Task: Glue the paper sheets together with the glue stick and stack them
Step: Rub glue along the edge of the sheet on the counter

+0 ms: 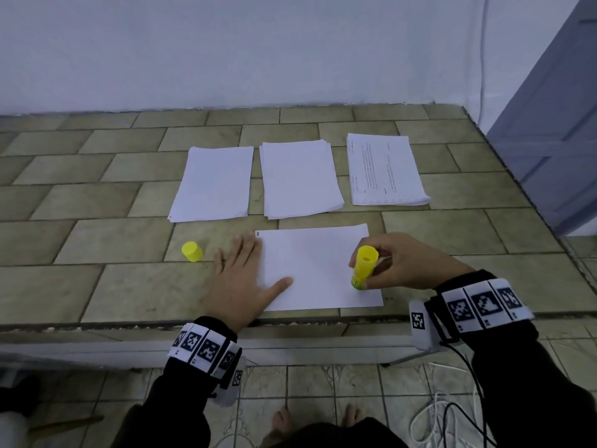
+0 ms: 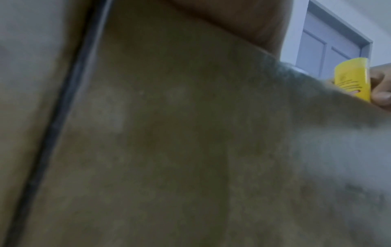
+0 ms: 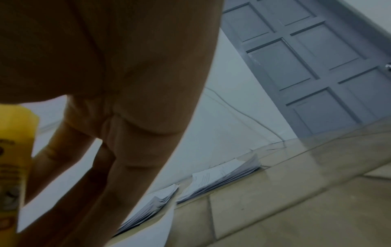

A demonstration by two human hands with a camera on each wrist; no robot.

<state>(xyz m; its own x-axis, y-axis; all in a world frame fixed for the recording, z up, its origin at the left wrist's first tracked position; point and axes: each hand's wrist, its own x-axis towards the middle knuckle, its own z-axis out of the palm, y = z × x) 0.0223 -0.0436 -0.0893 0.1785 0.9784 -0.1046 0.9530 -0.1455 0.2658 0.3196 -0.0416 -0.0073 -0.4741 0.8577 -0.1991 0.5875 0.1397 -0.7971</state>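
A single white sheet [image 1: 318, 270] lies near the front edge of the tiled table. My left hand [image 1: 242, 276] lies flat with straight fingers, its thumb pressing the sheet's left edge. My right hand [image 1: 392, 265] grips the yellow glue stick [image 1: 363, 268], held upright with its lower end on the sheet's right part; the glue stick [image 2: 353, 79] also shows in the left wrist view, and the glue stick [image 3: 14, 150] sits at the left edge of the right wrist view. Its yellow cap [image 1: 192, 251] stands on the table left of my left hand.
Three paper stacks lie in a row behind the sheet: a blank left stack [image 1: 213, 182], a blank middle stack [image 1: 300, 177] and a printed right stack [image 1: 384, 169]. A white wall stands behind the table, a grey door [image 1: 555, 140] at the right. Cables lie on the floor [image 1: 436, 415].
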